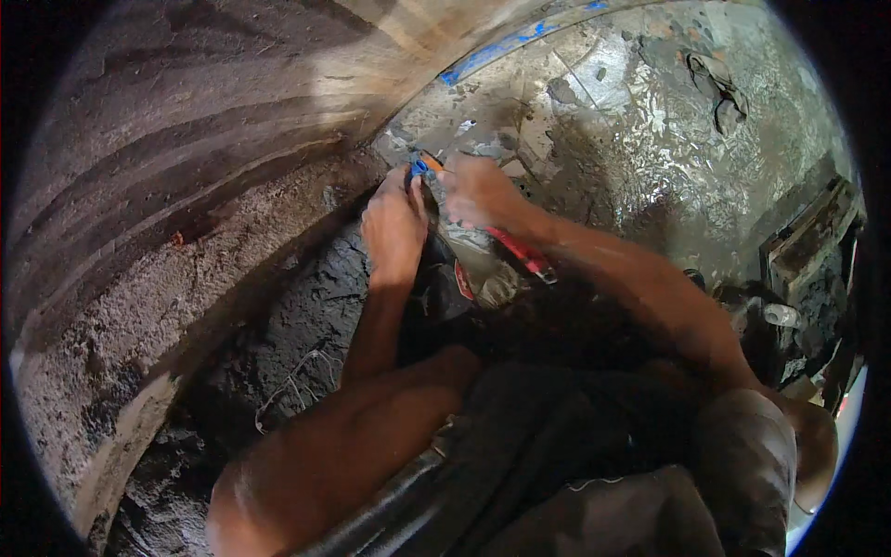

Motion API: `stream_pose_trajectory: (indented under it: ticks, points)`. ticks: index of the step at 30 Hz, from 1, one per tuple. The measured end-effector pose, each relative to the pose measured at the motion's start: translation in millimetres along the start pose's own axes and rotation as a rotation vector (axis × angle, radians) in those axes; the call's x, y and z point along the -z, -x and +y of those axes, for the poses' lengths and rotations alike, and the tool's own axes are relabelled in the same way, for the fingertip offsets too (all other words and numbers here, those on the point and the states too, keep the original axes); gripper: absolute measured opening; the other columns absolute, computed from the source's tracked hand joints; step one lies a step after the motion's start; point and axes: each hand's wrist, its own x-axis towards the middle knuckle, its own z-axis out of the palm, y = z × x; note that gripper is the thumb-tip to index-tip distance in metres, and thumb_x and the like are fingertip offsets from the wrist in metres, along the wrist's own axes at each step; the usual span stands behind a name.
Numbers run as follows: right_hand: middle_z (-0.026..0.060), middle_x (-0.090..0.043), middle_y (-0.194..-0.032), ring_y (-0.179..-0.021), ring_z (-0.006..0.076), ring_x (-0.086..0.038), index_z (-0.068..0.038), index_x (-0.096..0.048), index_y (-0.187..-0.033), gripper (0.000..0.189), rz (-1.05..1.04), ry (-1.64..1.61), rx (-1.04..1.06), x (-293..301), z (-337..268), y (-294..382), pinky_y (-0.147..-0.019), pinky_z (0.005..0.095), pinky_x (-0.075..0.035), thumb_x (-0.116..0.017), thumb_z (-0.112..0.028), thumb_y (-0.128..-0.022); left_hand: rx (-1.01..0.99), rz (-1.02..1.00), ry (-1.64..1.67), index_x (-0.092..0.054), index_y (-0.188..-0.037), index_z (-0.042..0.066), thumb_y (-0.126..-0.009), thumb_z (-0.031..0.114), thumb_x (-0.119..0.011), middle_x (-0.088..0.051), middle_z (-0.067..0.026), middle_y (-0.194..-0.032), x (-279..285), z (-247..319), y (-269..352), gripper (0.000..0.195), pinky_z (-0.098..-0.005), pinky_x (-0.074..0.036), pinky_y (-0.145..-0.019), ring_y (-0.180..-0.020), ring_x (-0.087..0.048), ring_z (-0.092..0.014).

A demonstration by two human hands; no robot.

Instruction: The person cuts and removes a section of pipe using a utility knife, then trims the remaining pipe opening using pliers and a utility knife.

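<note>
My left hand grips a small blue ring-shaped fitting at its fingertips. Close beside it, my right hand is closed on a thin tool with an orange part; its exact kind is hidden by the fingers and blur. A red-handled tool extends from below my right hand towards the forearm, and whether the hand holds it cannot be told. Beneath my wrists is a dark object with a red-and-white patch, perhaps footwear.
A rough masonry wall with a ledge rises on the left. A thin pale wire lies on the dark ground by my leg. Dirty straps lie on the wet floor at upper right. A framed box and a pale cylinder are at right.
</note>
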Motion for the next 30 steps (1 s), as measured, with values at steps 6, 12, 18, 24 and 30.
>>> stream_pose_trajectory:
  ticks: [6, 12, 18, 24, 30]
  points:
    - [0.0073, -0.053, -0.056, -0.058, 0.0250, -0.057, -0.005, -0.057, -0.054, 0.019, 0.193, 0.046, 0.102, -13.9, -7.9, -11.2, -0.050, 0.0416, -0.044, -0.062, -0.017, -0.066, 0.049, -0.067, 0.050, -0.064, -0.101, 0.004, -0.089, 0.023, -0.053, -0.064, -0.0203, -0.091, 1.9, 0.4, -5.0, 0.025, -0.0458, -0.049, -0.070, -0.081, -0.062, -0.038]
    - [0.0166, -0.056, -0.062, -0.064, 0.0353, -0.058, -0.003, -0.057, -0.054, 0.017, 0.041, 0.347, -0.116, -24.0, -25.5, -27.8, -0.058, 0.0452, -0.046, -0.061, -0.013, -0.066, 0.006, 0.034, 0.120, -0.064, -0.095, 0.005, -0.089, 0.020, -0.054, -0.063, -0.0210, -0.082, -10.6, -5.3, 6.4, 0.020, -0.0440, -0.048, -0.066, -0.077, -0.062, -0.039]
    - [0.0239, -0.061, -0.074, -0.071, 0.0399, -0.062, 0.003, -0.058, -0.076, 0.020, 0.256, 0.238, -0.093, -15.9, -17.4, -14.0, -0.065, 0.0460, -0.050, -0.062, -0.015, -0.069, 0.114, -0.047, 0.135, -0.061, -0.105, 0.004, -0.090, 0.022, -0.051, -0.064, -0.0222, -0.090, 0.8, -8.1, 10.1, 0.026, -0.0463, -0.048, -0.072, -0.082, -0.061, -0.040]
    - [0.0243, -0.061, -0.070, -0.070, 0.0388, -0.064, 0.006, -0.052, -0.090, 0.027, 0.115, 0.378, -0.143, -12.4, -17.8, -3.9, -0.063, 0.0457, -0.052, -0.060, -0.014, -0.073, 0.004, -0.002, 0.104, -0.058, -0.106, 0.003, -0.089, 0.023, -0.052, -0.063, -0.0213, -0.094, -3.6, -2.0, 4.4, 0.026, -0.0455, -0.048, -0.073, -0.083, -0.061, -0.039]
    - [0.0233, -0.062, -0.070, -0.067, 0.0383, -0.064, 0.004, -0.052, -0.091, 0.024, 0.103, 0.480, -0.198, -25.4, -38.7, -3.7, -0.061, 0.0449, -0.052, -0.058, -0.013, -0.076, 0.014, -0.028, 0.093, -0.061, -0.101, 0.003, -0.088, 0.023, -0.053, -0.064, -0.0207, -0.089, -4.4, -1.2, -5.5, 0.025, -0.0454, -0.049, -0.070, -0.080, -0.062, -0.039]
